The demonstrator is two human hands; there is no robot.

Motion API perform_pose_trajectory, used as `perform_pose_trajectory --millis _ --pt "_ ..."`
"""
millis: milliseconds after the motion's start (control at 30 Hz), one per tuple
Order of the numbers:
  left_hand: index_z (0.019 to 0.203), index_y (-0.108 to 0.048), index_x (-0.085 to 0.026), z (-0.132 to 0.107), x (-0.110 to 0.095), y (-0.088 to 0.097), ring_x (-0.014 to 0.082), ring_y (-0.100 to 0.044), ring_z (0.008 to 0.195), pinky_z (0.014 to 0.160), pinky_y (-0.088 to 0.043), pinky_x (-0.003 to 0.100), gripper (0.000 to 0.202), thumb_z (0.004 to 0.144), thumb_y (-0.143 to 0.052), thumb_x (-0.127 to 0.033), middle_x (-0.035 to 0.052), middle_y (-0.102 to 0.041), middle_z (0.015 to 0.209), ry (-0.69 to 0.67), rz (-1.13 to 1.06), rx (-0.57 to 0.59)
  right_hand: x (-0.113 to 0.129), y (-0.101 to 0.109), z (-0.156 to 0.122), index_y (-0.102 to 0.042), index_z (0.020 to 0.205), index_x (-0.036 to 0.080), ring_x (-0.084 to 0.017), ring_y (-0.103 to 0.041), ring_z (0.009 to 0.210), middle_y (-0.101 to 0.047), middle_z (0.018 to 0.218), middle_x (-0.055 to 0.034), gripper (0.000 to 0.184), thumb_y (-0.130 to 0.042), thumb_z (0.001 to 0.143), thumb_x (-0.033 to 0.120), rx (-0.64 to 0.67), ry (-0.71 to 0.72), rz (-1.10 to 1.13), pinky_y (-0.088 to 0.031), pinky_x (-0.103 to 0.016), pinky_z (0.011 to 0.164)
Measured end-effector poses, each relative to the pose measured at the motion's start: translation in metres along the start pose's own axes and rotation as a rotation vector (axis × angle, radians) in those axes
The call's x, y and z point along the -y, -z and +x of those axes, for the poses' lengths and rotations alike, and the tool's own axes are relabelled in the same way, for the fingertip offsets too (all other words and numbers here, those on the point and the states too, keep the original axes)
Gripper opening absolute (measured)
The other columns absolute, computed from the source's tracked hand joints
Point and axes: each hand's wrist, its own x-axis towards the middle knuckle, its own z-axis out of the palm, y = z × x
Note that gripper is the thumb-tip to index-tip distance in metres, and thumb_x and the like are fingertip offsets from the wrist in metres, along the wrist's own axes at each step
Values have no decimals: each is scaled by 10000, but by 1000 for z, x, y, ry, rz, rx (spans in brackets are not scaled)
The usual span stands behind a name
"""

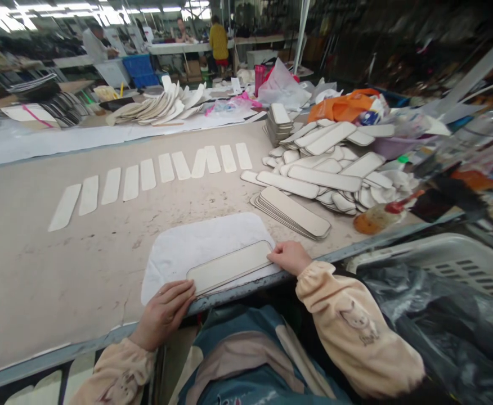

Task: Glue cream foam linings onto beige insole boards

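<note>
A long beige rounded strip piece (pixel 229 265) lies on a white cloth pad (pixel 196 247) at the near edge of the work table (pixel 61 270). My left hand (pixel 164 312) rests at the table edge with its fingertips pressing the strip's left end. My right hand (pixel 289 257) has its fingers curled onto the strip's right end. A neat stack of the same strips (pixel 295 212) lies just beyond my right hand. Farther right is a loose heap of strips (pixel 335 169).
A row of several single strips (pixel 157 171) lies spread across the middle of the table. A glue bottle (pixel 377 216) lies on its side near the heap. A grey plastic basket (pixel 440 256) with a dark bag stands at right. People work at far tables.
</note>
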Motion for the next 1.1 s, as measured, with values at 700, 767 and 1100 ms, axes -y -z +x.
perform_pose_trajectory --millis 700,767,1100 --pt "1080 -627 -204 2 -3 2 180 -592 980 853 -515 354 266 830 -550 -156 78 -659 1061 16 7 -20 28 5 -29 -676 842 138 -282 -600 832 -651 838 -149 392 -522 823 498 -215 6 -346 -441 -360 719" --pt "1079 -627 -210 3 -4 2 180 -591 980 853 -513 352 268 829 -548 -155 75 -659 1061 8 8 -21 43 -12 -44 -621 1066 119 -287 -571 961 -624 1016 -178 445 -457 880 487 -332 182 -364 -434 -387 832" --pt "1037 -630 -196 2 3 -1 184 -585 992 838 -510 321 231 817 -562 -179 72 -648 1066 -48 14 -3 94 -112 -62 -274 1410 98 -222 -122 1372 -220 1484 -103 719 -399 885 572 -102 854 -268 -142 -429 1122"
